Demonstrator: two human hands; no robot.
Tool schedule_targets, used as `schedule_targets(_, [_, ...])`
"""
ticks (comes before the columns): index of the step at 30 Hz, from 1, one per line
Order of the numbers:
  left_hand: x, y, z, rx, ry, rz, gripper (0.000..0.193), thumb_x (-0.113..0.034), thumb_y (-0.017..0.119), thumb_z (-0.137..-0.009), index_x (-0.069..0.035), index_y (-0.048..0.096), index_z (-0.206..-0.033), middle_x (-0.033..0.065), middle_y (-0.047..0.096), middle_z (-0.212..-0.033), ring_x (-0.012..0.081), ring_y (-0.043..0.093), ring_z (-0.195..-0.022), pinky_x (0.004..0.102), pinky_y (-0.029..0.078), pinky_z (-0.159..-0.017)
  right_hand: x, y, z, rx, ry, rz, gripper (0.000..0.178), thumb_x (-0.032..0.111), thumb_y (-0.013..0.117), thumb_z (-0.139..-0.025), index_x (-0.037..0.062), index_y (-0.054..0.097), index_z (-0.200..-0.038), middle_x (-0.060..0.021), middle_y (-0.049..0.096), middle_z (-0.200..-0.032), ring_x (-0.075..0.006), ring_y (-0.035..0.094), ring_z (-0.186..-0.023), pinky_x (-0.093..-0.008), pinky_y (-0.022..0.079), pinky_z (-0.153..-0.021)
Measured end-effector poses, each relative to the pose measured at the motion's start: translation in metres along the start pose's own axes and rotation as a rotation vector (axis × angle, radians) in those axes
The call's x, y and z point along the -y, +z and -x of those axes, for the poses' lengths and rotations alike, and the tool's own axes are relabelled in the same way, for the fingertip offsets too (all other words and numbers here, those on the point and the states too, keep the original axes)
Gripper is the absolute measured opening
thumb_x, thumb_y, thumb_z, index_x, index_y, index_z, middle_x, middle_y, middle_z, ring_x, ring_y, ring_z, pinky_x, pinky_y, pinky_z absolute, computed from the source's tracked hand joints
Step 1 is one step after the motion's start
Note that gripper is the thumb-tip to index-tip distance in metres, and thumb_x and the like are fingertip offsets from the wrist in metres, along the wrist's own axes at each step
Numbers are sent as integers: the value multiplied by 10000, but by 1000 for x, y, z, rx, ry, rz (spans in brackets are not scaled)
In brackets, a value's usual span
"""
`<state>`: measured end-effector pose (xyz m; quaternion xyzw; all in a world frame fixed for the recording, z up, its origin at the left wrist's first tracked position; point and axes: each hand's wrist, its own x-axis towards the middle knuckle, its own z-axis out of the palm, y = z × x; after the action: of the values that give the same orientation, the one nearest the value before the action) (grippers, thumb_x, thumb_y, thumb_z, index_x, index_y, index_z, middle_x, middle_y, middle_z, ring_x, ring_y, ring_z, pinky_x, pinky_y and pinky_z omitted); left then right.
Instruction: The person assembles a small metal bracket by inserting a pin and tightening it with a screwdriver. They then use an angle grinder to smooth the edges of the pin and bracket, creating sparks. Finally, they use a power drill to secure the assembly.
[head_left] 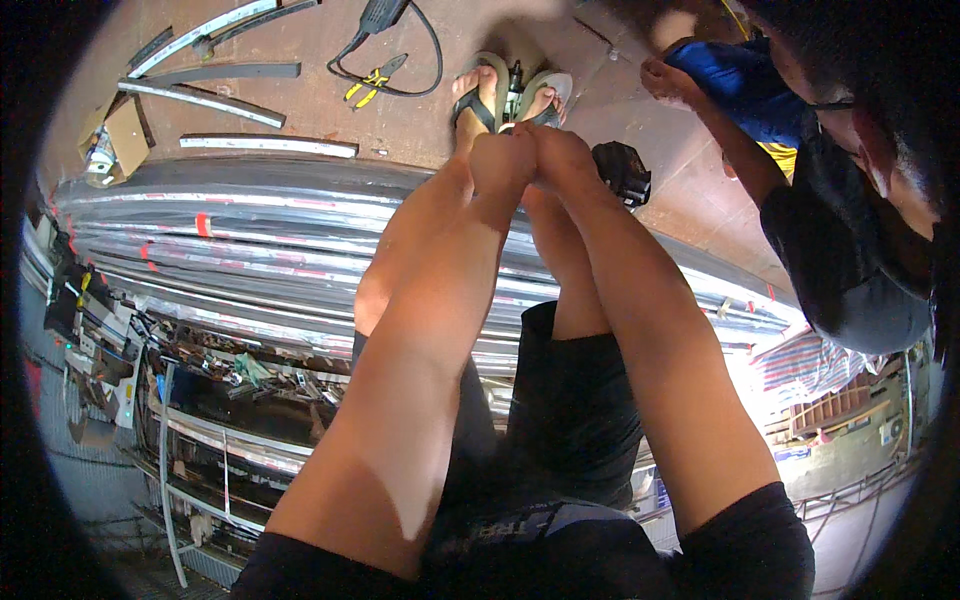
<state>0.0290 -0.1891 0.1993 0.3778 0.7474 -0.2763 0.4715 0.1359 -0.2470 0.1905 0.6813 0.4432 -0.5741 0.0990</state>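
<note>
My two hands are close together in front of my feet. My left hand (500, 158) and my right hand (563, 155) are closed around what looks like a cordless drill. Its black battery end (622, 173) sticks out to the right of my right hand. A narrow dark front part (515, 80) points away between my sandalled feet (540, 100). My hands cover the tool's middle, and the fingers are mostly hidden from above.
Yellow-and-black pliers (375, 82) and a black corded tool (382, 14) lie on the floor beyond. Cut strips (268, 146) and a cardboard box (125, 138) are at left. Long wrapped profiles (250, 215) run across below my arms. Another person (840, 220) crouches at right, one hand (672, 82) extended.
</note>
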Motion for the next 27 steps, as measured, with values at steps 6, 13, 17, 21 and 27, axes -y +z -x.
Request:
schedule_targets(6, [-8,21,15,43,134,-165,648,-526,685,-992,110,781,-1081,337,803,-1104,497,792,-1124,539,647,-967,-32,6,4,-45,-88,90,363,393,638,-1046,167,666,-1329,-140,804,-1158,-420,783,-1100,-539,624,-939])
schedule_targets(13, [-12,16,14,-82,55,-95,623,-534,709,-973,78,801,-1037,316,813,-1055,489,817,-1020,525,675,-876,-30,8,1,-23,-62,33,409,455,638,-1033,154,679,-1307,-137,809,-1178,-404,790,-1110,-529,633,-942])
schedule_targets(17, [-2,22,-4,-40,67,-157,590,-498,697,-986,76,805,-1061,307,813,-1035,484,814,-1025,525,666,-893,-19,6,0,-38,-40,20,406,451,653,-1021,175,709,-1314,-151,816,-1170,-401,798,-1095,-533,633,-943])
schedule_targets(21, [11,22,-28,-7,224,-244,603,-503,703,-980,82,804,-1083,309,812,-1067,471,810,-1057,521,658,-923,-13,6,-3,-60,-25,-71,352,420,572,-1080,186,734,-1287,-174,824,-1113,-420,803,-1055,-552,631,-923])
schedule_targets(27, [-6,10,-11,29,54,-170,642,-529,737,-952,86,794,-1127,317,809,-1145,459,802,-1131,525,651,-970,-13,4,-3,-87,-24,-64,334,435,594,-1054,177,725,-1222,-173,826,-1080,-418,808,-1041,-551,637,-887])
